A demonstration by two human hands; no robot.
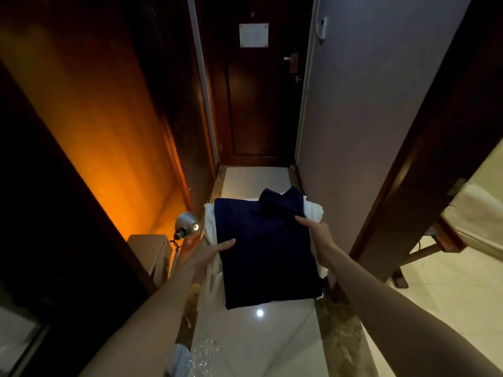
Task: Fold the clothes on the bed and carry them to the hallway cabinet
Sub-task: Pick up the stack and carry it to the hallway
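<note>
A folded navy garment (268, 251) lies on top of a folded white garment (211, 224), and I carry the stack in front of me above the hallway floor. My left hand (211, 253) grips the stack's left edge, thumb on top of the navy cloth. My right hand (317, 231) grips the right edge the same way, thumb on top, fingers hidden under the pile. A smaller navy fold (280, 200) sits at the far end of the stack. Tall wooden panels (103, 123), lit orange, stand on the left; whether they are the cabinet I cannot tell.
A dark wooden door (255, 99) closes the end of the narrow hallway. A grey wall (362, 104) runs along the right. A metal lamp (186, 223) and a small box-like stand (149, 251) are low on the left. A table leg (424, 253) shows at right.
</note>
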